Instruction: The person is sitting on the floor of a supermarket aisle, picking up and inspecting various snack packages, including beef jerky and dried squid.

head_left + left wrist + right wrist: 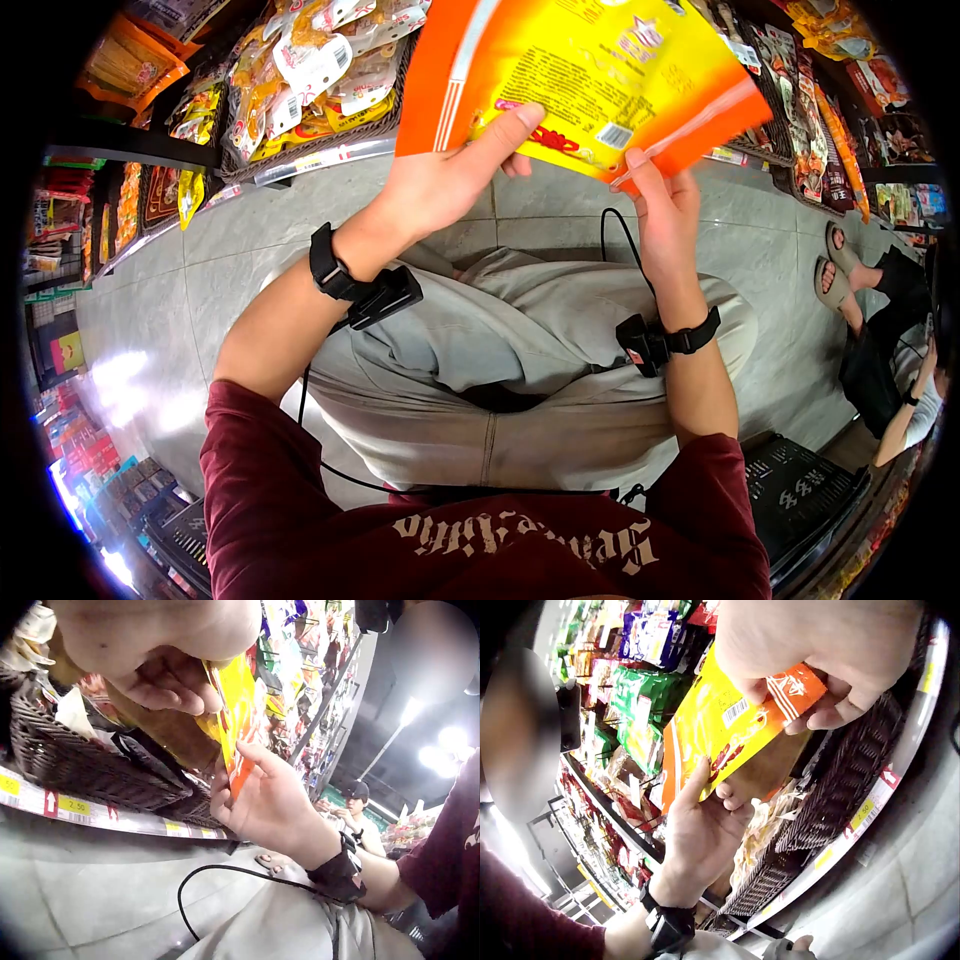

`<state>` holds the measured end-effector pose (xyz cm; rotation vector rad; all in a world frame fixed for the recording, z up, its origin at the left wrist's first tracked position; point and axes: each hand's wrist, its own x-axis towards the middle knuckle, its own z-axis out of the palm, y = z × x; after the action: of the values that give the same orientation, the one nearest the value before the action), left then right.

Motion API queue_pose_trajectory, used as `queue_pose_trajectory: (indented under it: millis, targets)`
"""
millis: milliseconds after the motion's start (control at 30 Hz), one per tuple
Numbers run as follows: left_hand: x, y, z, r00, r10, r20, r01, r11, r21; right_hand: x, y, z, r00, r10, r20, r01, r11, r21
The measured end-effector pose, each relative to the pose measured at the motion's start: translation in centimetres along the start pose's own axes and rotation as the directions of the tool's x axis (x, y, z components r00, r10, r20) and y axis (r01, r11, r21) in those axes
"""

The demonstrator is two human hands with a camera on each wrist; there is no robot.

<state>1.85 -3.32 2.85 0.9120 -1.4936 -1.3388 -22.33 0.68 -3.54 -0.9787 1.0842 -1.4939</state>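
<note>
A large yellow and orange snack bag [590,75] is held up in front of the person, its printed side with a barcode toward the head camera. The left hand [440,190] grips one lower corner, thumb across the printed face and fingers behind. At the bag's other lower corner, the right hand [662,205] pinches the orange edge between thumb and fingers. In the right wrist view the bag [731,720] stretches between both hands, slanting. The left wrist view shows the bag [238,697] nearly edge-on.
Woven baskets [832,780] of packaged snacks line a low shelf with price labels [75,806]. Hanging packets [641,712] fill the racks above. The person's legs [480,340] are folded below the hands. Another person's sandalled feet [835,275] are at the right; black crates [800,490] stand behind.
</note>
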Motion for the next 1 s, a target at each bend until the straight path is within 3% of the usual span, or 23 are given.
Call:
queue_pose_trajectory:
  millis: [167,267,433,667,1000]
  targets:
    - [0.4,0.3,0.0,1.0,0.008,-0.021,-0.008,1.0,0.03,0.2,-0.2,0.2,0.998,0.031,0.05,-0.03,0.999,-0.027]
    - [0.4,0.5,0.1,0.998,-0.035,-0.049,0.037,0.998,0.049,0.4,0.2,0.1,1.0,-0.013,0.002,0.013,0.996,-0.092]
    - [0.9,-0.8,-0.9,0.999,-0.042,-0.011,0.043,0.989,0.139,0.9,0.4,-0.7,0.983,-0.016,-0.185,0.012,1.0,-0.023]
    - [1.0,-1.3,-1.0,0.998,0.038,-0.04,-0.028,0.972,0.233,0.9,0.4,-0.8,0.981,-0.023,-0.193,0.01,0.998,-0.066]
    - [1.0,-1.3,-1.0,0.998,0.039,-0.051,-0.024,0.964,0.263,0.8,0.0,-0.4,0.977,-0.096,-0.192,0.085,0.994,-0.066]
